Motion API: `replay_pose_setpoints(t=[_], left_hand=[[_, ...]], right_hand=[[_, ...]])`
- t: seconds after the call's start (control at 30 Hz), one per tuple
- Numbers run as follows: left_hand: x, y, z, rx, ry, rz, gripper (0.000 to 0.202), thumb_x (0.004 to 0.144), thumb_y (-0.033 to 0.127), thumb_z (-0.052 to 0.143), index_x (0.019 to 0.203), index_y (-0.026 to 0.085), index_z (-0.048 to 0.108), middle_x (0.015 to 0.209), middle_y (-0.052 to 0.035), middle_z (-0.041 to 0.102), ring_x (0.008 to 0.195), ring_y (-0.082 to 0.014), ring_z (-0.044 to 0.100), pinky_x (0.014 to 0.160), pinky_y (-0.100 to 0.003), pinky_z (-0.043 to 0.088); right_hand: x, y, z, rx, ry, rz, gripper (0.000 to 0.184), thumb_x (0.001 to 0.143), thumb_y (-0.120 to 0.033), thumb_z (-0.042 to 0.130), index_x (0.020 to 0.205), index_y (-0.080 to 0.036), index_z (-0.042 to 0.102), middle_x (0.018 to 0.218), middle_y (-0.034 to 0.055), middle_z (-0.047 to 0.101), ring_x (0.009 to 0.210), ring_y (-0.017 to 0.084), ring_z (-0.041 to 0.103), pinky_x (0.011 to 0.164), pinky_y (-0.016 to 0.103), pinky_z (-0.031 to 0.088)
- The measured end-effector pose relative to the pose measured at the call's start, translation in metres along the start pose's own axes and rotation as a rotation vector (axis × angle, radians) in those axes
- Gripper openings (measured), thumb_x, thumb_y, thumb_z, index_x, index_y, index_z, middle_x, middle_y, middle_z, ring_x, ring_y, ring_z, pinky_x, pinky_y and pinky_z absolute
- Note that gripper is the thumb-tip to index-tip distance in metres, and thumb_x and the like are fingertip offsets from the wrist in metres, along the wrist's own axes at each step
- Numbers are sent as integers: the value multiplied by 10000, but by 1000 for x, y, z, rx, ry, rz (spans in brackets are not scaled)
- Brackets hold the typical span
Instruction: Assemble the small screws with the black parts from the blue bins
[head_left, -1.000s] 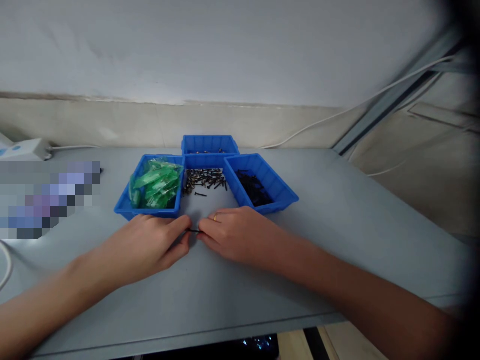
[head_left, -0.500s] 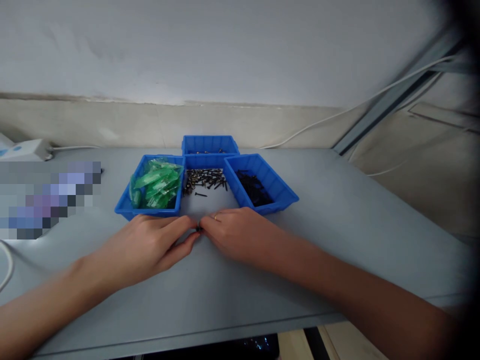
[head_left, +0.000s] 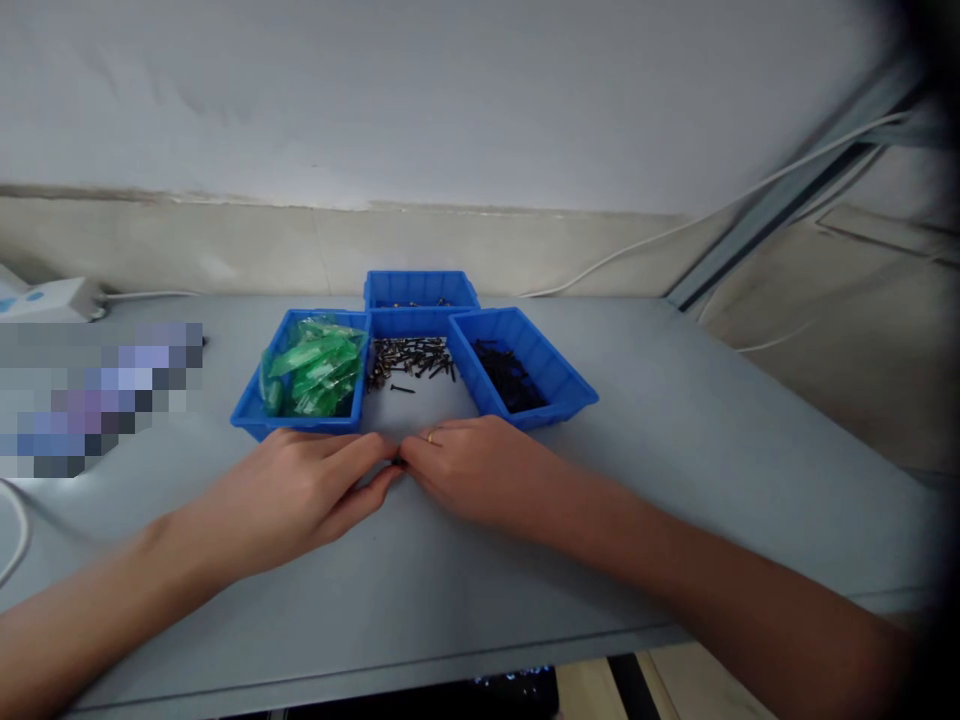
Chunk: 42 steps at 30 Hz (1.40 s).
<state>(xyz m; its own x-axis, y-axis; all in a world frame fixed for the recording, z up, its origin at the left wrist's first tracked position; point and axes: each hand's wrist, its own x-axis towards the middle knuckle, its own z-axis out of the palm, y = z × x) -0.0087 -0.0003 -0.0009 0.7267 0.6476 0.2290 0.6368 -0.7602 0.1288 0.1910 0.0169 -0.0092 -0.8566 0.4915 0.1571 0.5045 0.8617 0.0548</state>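
My left hand [head_left: 322, 485] and my right hand [head_left: 465, 470] meet fingertip to fingertip above the grey table [head_left: 420, 600]. Both are closed in a pinch around a tiny dark piece [head_left: 398, 459] that the fingers mostly cover; its kind cannot be made out. Just beyond the hands one dark screw [head_left: 403, 388] lies alone on the table. Behind it spreads a pile of loose screws [head_left: 412, 357], dark and brassy. The left blue bin [head_left: 247, 407] holds green plastic bags [head_left: 319, 365]. Dark screw-like pieces [head_left: 504, 375] fill the bottom of the right blue bin [head_left: 555, 370].
A third blue bin [head_left: 420, 322] with small metal parts stands at the back, near the wall. At the left are a white power strip [head_left: 56, 300] and a blurred-out object [head_left: 112, 390]. A white cable [head_left: 637, 240] runs up the metal frame [head_left: 787, 180] at the right.
Hands and bins hold nearly the same places. The fingertips have closed in slightly, and less of the small dark piece shows between them.
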Motion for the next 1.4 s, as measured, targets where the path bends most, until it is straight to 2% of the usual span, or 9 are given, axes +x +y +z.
replay_pose_setpoints(t=[0.2, 0.37, 0.5, 0.73, 0.87, 1.0, 1.4], left_hand=[[0, 0, 0, 10, -25, -20, 232, 882, 289, 340, 830, 168, 532, 562, 22, 526, 496, -111, 529, 465, -231, 350], [1, -1, 2, 69, -151, -110, 221, 867, 295, 330, 784, 180, 499, 546, 16, 526, 481, -140, 538, 448, -250, 318], [1, -2, 4, 94, -218, -140, 216, 864, 306, 335, 778, 186, 492, 555, 7, 546, 498, -160, 561, 445, -261, 306], [3, 1, 3, 27, -213, -96, 207, 865, 273, 346, 768, 177, 501, 604, 8, 577, 491, -140, 555, 447, -259, 307], [4, 2, 3, -15, -232, -117, 226, 872, 289, 328, 810, 179, 515, 650, -2, 594, 532, -146, 571, 472, -254, 331], [3, 3, 3, -27, -266, -167, 256, 873, 314, 307, 809, 183, 518, 600, -3, 577, 504, -157, 560, 463, -261, 321], [3, 2, 5, -48, -299, -250, 245, 864, 339, 316, 785, 192, 496, 608, -4, 560, 543, -163, 565, 485, -261, 329]], right_hand=[[0, 0, 2, 5, 24, 8, 87, 840, -138, 410, 801, -160, 483, 657, -4, 540, 563, 123, 477, 476, 272, 243], [0, 0, 1, 0, 45, 95, 101, 842, -180, 427, 757, -174, 481, 652, -6, 550, 565, 122, 484, 481, 275, 234], [2, -2, -3, 19, 58, 67, 148, 849, -184, 404, 731, -165, 490, 629, -2, 546, 555, 115, 472, 483, 275, 231], [2, -4, -7, 27, 51, -5, 166, 861, -166, 370, 742, -162, 486, 655, -3, 541, 590, 115, 459, 511, 279, 243], [2, -4, -7, 23, 45, -17, 171, 863, -161, 357, 748, -162, 484, 661, -1, 538, 595, 117, 453, 524, 280, 248], [2, -4, -7, 21, 59, -23, 180, 864, -159, 347, 752, -157, 487, 675, 8, 549, 612, 121, 456, 544, 277, 260], [2, -2, -6, 37, 42, 59, 142, 850, -178, 401, 751, -161, 501, 679, 8, 567, 625, 124, 495, 537, 273, 274]])
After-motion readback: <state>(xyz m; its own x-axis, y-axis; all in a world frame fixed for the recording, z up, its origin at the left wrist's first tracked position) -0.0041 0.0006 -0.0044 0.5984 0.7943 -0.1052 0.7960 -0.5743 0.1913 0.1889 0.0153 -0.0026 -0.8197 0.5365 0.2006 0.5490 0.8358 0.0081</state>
